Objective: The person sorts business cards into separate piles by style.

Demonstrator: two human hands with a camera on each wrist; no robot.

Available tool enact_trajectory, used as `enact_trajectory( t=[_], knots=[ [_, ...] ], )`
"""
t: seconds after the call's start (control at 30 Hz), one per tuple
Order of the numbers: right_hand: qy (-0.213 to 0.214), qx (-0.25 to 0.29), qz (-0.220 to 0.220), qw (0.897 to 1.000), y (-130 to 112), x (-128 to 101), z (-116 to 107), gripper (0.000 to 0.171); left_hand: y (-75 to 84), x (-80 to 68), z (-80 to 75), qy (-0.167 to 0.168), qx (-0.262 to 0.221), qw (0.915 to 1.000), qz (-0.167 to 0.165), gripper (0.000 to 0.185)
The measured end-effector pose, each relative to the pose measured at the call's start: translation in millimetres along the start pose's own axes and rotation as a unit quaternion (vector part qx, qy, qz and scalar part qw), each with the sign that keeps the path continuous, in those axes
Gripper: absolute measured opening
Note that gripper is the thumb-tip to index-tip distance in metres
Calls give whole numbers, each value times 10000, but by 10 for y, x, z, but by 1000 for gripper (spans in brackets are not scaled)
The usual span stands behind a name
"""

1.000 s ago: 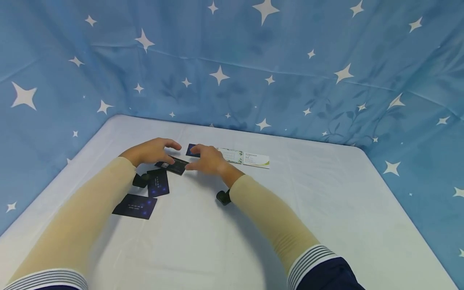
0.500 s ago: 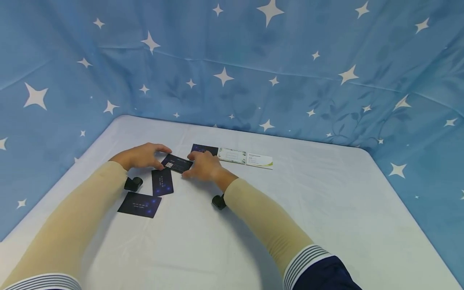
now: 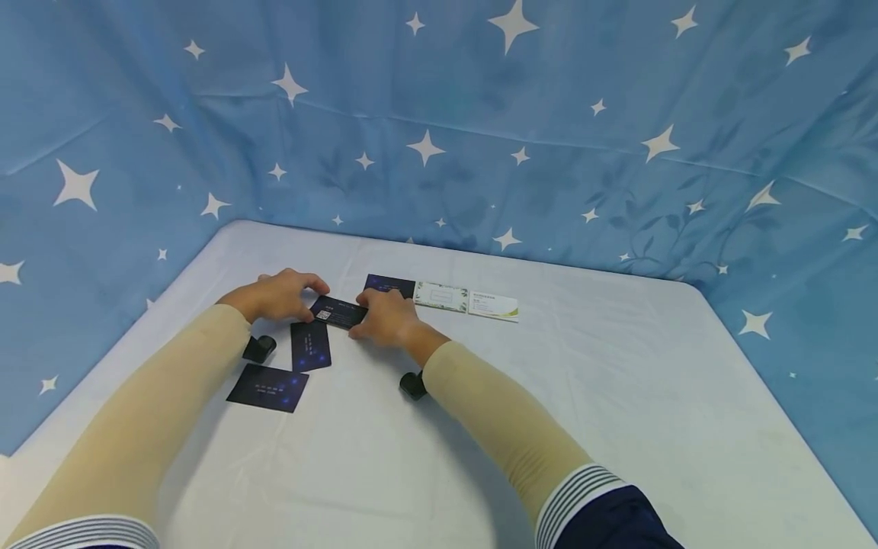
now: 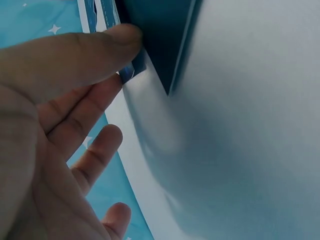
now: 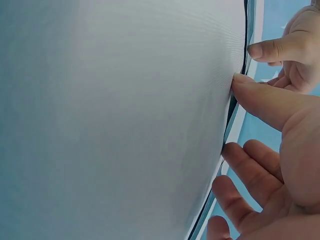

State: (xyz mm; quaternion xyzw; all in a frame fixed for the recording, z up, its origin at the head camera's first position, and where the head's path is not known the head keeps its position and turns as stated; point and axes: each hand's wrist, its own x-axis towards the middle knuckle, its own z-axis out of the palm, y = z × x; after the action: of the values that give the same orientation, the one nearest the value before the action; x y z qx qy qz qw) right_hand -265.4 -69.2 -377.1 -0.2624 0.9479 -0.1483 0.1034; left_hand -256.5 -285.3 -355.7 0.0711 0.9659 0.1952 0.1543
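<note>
Dark card with a QR code (image 3: pixel 338 311) now pinched at both short ends, left hand (image 3: pixel 280 296) on its left edge, right hand (image 3: pixel 384 316) on its right. A second ago, gripped only loosely with the left fingers arched above it; half a second ago, both hands closing in; now drawn slightly nearer the body and squared between the thumbs. Judged from that: card secured and under two-handed control, ready to be lifted or placed.

Left wrist view: thumb (image 4: pixel 75 55) pressing the card's edge, remaining fingers spread and relaxed beneath, not curled round anything else. Right wrist view: thumb tip (image 5: pixel 260 100) set against the card's thin edge, other fingers open below. Grip on both sides a light fingertip pinch rather than a clench.

Card lying just above the white tablecloth (image 3: pixel 480 427), directly between the two hands, touching both. Just beside it toward the body, a second dark card (image 3: pixel 310 347); further toward the body, a third (image 3: pixel 267 388). Behind the right hand, another dark card (image 3: pixel 391 284), then two white cards (image 3: pixel 473 300) in a row. Starred blue cloth (image 3: pixel 549 137) behind.
</note>
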Motion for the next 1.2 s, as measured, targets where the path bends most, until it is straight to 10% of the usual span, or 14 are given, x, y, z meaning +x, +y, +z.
enact_trajectory(
  t=[0.77, 1.2],
  knots=[
    [317, 345, 22, 9989, 158, 21, -30, 60, 63, 22, 7, 320, -569, 9975, 287, 59],
    [550, 552, 258, 9966, 557, 28, -230, 57, 314, 354, 98, 590, -544, 9963, 315, 45]
  ],
)
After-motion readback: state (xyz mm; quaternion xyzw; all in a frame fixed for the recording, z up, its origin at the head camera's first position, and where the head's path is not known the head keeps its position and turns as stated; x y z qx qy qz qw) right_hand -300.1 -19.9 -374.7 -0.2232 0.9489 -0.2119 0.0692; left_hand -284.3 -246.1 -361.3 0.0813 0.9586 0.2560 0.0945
